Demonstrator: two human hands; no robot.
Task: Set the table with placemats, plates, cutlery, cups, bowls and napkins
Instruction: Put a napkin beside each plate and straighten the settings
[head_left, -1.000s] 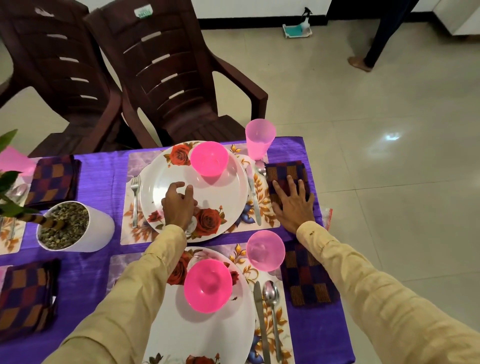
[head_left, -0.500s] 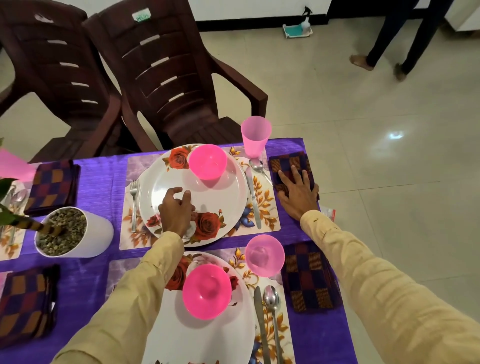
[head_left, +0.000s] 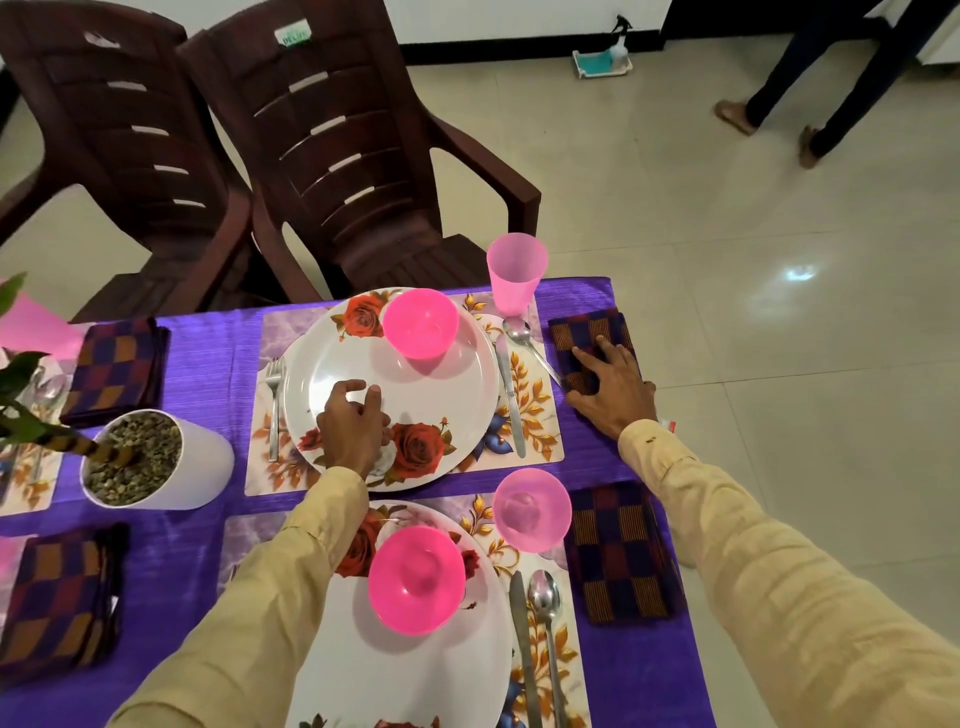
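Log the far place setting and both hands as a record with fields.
plate: floral plate on the placemat
bowl: pink bowl on the plate's far side
cup: pink cup upright at the placemat's far right corner
cutlery: fork left of the plate; knife and spoon right
napkin: checked napkin right of the placemat
left hand: rests on the plate, fingers curled
right hand: flat on the napkin

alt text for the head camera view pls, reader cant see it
A person's right hand presses flat on a checked napkin while the left hand rests on a rose-patterned plate holding a pink bowl, on a purple-clothed table.
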